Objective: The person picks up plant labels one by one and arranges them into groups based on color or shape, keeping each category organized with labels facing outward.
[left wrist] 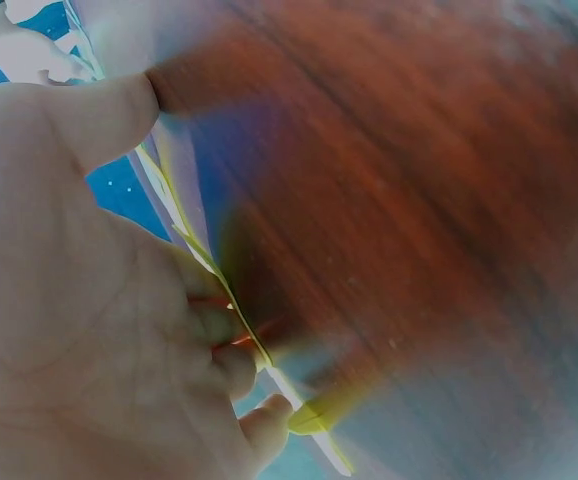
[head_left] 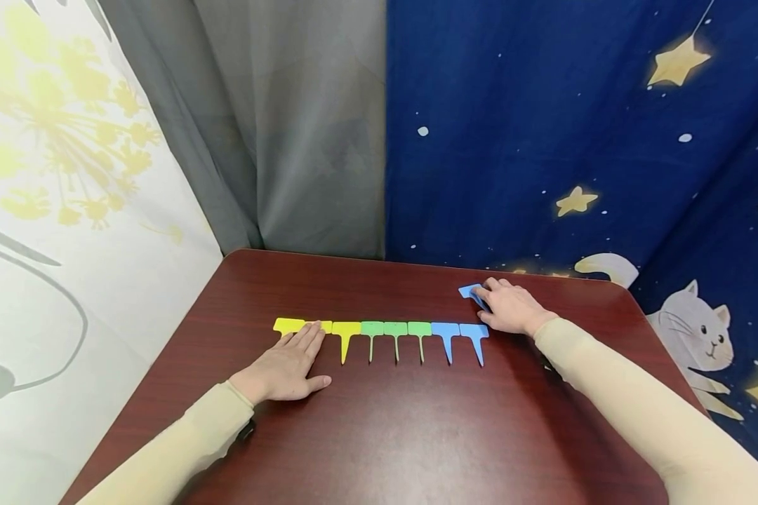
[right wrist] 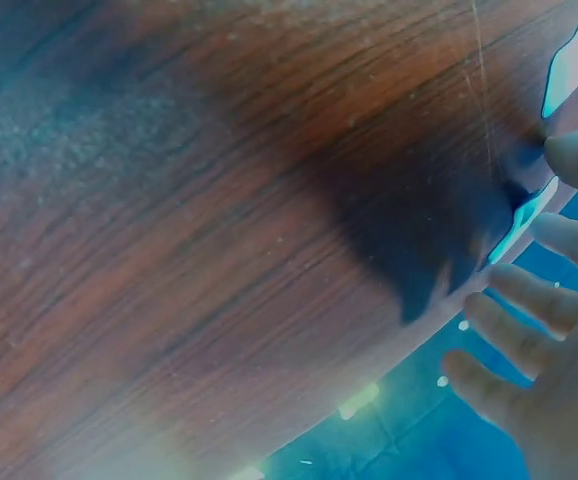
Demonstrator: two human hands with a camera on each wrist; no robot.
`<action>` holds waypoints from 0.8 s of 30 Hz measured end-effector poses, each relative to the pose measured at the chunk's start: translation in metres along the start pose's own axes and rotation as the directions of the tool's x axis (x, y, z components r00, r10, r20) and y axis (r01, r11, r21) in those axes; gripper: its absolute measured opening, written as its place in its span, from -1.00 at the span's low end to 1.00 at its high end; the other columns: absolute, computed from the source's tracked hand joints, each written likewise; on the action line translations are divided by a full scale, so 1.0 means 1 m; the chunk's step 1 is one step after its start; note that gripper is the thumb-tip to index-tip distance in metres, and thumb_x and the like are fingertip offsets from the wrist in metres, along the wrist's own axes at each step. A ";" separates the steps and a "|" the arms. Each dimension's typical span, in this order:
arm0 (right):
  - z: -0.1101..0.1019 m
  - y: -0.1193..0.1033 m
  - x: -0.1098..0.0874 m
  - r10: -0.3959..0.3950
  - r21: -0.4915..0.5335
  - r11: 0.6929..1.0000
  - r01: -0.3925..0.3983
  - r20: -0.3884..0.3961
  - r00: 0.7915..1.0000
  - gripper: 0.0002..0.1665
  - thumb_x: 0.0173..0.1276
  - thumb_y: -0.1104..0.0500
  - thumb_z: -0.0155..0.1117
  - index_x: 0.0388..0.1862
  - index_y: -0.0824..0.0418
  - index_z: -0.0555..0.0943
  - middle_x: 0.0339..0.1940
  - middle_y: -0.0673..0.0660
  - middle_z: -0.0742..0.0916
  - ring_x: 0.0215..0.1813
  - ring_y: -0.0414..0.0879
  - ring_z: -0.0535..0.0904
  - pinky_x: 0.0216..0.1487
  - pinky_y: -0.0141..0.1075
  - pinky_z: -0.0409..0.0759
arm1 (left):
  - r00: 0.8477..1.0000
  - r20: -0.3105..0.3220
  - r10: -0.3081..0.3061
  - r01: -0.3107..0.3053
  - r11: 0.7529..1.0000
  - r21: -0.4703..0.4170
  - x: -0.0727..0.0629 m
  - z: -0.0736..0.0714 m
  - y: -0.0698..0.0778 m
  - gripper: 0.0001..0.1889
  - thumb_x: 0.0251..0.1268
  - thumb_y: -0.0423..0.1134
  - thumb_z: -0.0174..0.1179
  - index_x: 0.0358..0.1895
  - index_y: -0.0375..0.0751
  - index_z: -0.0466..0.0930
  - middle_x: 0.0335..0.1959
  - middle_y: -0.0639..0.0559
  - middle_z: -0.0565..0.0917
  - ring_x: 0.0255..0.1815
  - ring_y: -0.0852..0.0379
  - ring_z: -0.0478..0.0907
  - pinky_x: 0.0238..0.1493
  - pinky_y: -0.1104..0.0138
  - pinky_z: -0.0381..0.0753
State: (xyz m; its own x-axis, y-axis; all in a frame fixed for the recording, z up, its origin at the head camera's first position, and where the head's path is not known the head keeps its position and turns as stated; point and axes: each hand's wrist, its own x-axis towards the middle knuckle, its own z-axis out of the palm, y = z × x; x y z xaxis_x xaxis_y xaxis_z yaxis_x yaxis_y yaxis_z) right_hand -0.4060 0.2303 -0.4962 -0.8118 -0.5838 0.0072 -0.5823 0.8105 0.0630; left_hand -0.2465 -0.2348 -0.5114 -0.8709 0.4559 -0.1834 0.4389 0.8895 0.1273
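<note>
T-shaped plastic plant labels lie in a row on the table, heads side by side and stems towards me. From left to right come yellow labels, green labels and two blue labels. My left hand lies flat with fingers extended over the yellow end, covering part of those labels. Beyond the row's right end, my right hand holds a separate blue plant label by its stem between thumb and index finger. In the right wrist view this label shows between those fingers.
The dark red-brown wooden table has rounded far corners. Behind it hang a grey curtain and a blue curtain with stars and a cat. A white patterned cloth hangs along the left side.
</note>
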 end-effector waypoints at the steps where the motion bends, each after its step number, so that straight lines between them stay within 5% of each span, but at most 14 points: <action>1: 0.000 0.000 0.001 0.008 -0.005 1.000 -0.008 0.004 1.000 -0.32 0.36 -0.03 0.31 0.42 0.17 0.50 0.17 0.28 0.56 0.06 0.14 0.50 -0.02 0.09 0.56 | 1.000 -0.001 0.002 -0.002 1.000 -0.001 0.000 0.000 0.000 -0.04 0.47 0.29 -0.01 0.60 -0.37 -0.09 0.64 -0.24 -0.10 0.63 -0.18 -0.17 0.51 -0.10 -0.01; 7: 0.003 -0.003 0.003 0.018 -0.015 1.000 -0.018 0.013 1.000 -0.36 0.33 0.05 0.29 0.37 0.23 0.52 -0.08 0.20 0.63 -0.09 0.09 0.54 -0.15 0.03 0.60 | 1.000 0.000 -0.002 0.002 1.000 0.007 0.000 0.000 0.000 -0.03 0.46 0.30 -0.01 0.61 -0.37 -0.09 0.64 -0.24 -0.10 0.63 -0.17 -0.17 0.51 -0.09 -0.01; 16: 0.004 -0.007 0.002 -0.013 0.020 1.000 0.012 0.018 1.000 -0.41 0.34 0.21 0.29 0.34 0.31 0.51 -0.08 0.21 0.73 -0.12 0.05 0.68 -0.09 0.01 0.67 | 1.000 -0.010 0.005 -0.004 1.000 0.008 0.001 0.001 -0.001 -0.04 0.46 0.29 -0.01 0.60 -0.37 -0.09 0.63 -0.24 -0.09 0.63 -0.18 -0.16 0.51 -0.10 -0.01; 24: 0.001 -0.005 0.002 -0.089 -0.044 0.996 0.083 -0.164 0.983 -0.84 0.28 0.29 0.33 -0.16 0.26 0.70 -0.41 0.07 0.60 -0.38 -0.04 0.53 -0.33 -0.12 0.60 | 1.000 -0.017 0.000 0.000 1.000 -0.003 0.001 0.002 -0.002 -0.04 0.46 0.29 0.00 0.60 -0.37 -0.08 0.64 -0.24 -0.10 0.63 -0.17 -0.17 0.51 -0.10 -0.01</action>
State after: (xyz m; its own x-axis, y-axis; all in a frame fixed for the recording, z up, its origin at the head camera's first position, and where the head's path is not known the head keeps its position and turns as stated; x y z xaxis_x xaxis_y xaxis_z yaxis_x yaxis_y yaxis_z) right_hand -0.4042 0.2250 -0.4978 -0.7390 -0.6533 0.1647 -0.6449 0.7567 0.1076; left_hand -0.2477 -0.2355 -0.5140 -0.8746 0.4553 -0.1665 0.4382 0.8894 0.1300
